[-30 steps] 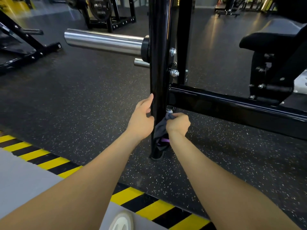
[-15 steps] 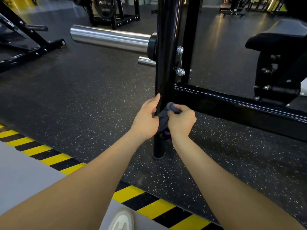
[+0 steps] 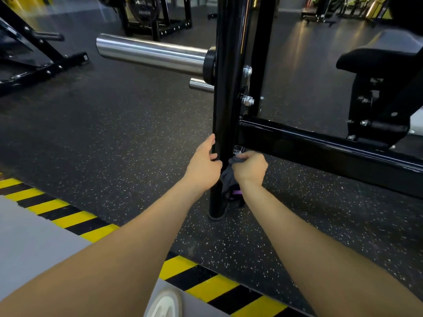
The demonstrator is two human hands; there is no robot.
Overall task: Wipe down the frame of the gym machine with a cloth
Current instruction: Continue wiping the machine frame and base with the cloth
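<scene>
A glossy black upright post (image 3: 226, 92) of the gym machine frame stands on the speckled rubber floor, with a black crossbar (image 3: 320, 147) running right from it. My left hand (image 3: 203, 163) grips the post's left side low down, thumb up along it. My right hand (image 3: 249, 167) holds a dark grey cloth (image 3: 226, 179) with a purple edge bunched against the post's right side, just under the crossbar joint. Part of the cloth hangs down behind my wrist.
A chrome weight sleeve (image 3: 151, 53) and a short chrome peg (image 3: 201, 84) stick out left from the post. A black padded seat (image 3: 380, 60) stands at right. Another black machine (image 3: 34, 56) is at far left. Yellow-black hazard tape (image 3: 75, 216) edges the floor near my shoe (image 3: 164, 303).
My right hand with the cloth rose a little up the post and then came back down beside the joint. My left hand kept its grip on the post.
</scene>
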